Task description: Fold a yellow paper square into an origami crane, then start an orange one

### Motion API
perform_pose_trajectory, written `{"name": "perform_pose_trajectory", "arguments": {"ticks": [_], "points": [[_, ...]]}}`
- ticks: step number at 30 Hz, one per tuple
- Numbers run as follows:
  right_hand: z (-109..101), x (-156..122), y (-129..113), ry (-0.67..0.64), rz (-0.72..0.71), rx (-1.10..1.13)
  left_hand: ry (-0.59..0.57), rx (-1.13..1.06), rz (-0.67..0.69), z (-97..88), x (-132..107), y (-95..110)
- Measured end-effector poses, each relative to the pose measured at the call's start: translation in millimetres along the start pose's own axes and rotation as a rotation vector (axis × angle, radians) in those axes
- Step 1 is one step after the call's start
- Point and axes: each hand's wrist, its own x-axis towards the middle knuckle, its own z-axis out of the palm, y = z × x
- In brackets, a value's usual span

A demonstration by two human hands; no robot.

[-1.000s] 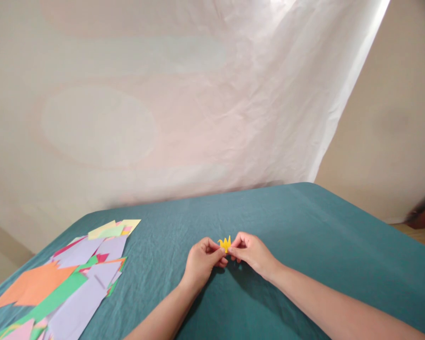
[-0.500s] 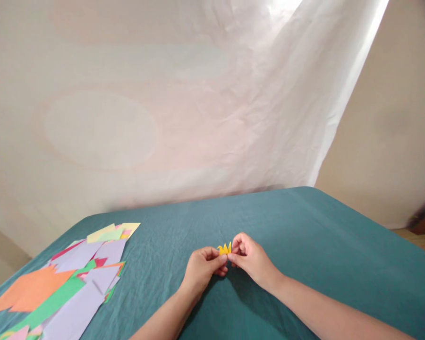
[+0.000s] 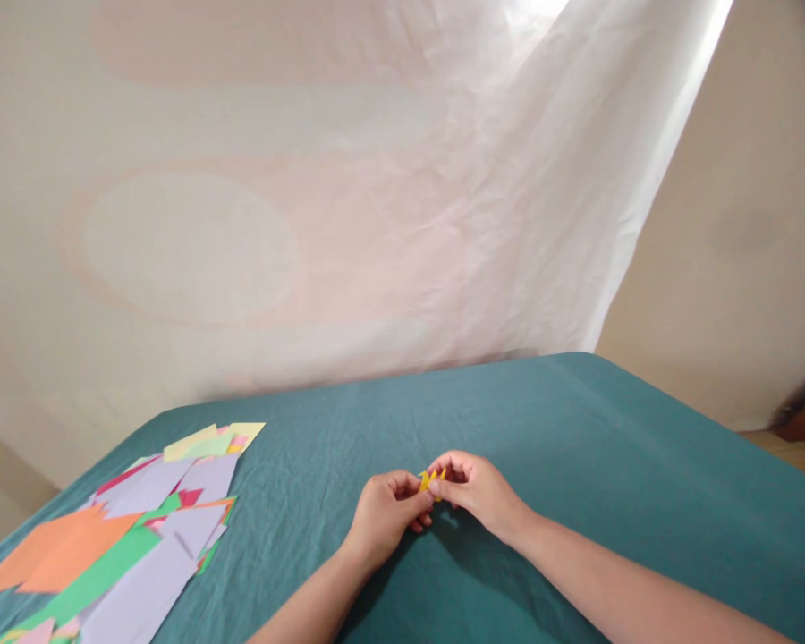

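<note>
A small yellow origami crane (image 3: pixel 425 482), with thin points sticking up, is pinched between my two hands above the table. My left hand (image 3: pixel 385 514) grips its left lower side between thumb and fingers. From the right, my right hand (image 3: pixel 481 495) closes thumb and fingertips over the middle and right part. Those fingers cover much of the folded paper, so its lower part is mostly hidden.
Green cloth covers the table (image 3: pixel 543 429). Loose coloured paper sheets (image 3: pixel 134 572), orange, green, lilac and yellow, lie overlapping on the left. Behind the far edge hangs a pale curtain (image 3: pixel 376 224).
My right hand has shifted left and slightly down over the crane, its thumb now pressing across the middle. The crane has tilted and more of it is covered. My left hand has barely moved.
</note>
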Motion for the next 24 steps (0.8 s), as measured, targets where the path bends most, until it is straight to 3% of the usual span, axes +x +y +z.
{"name": "perform_pose_trajectory", "arguments": {"ticks": [12, 24], "points": [[-1.2, -2.4, -2.4, 0.021, 0.01, -0.068, -0.069, 0.094, 0.043, -3.6, 1.2, -3.9], [-1.3, -2.0, -4.0, 0.014, 0.004, -0.032, -0.024, 0.051, 0.003, -2.0, -0.2, 3.6]]}}
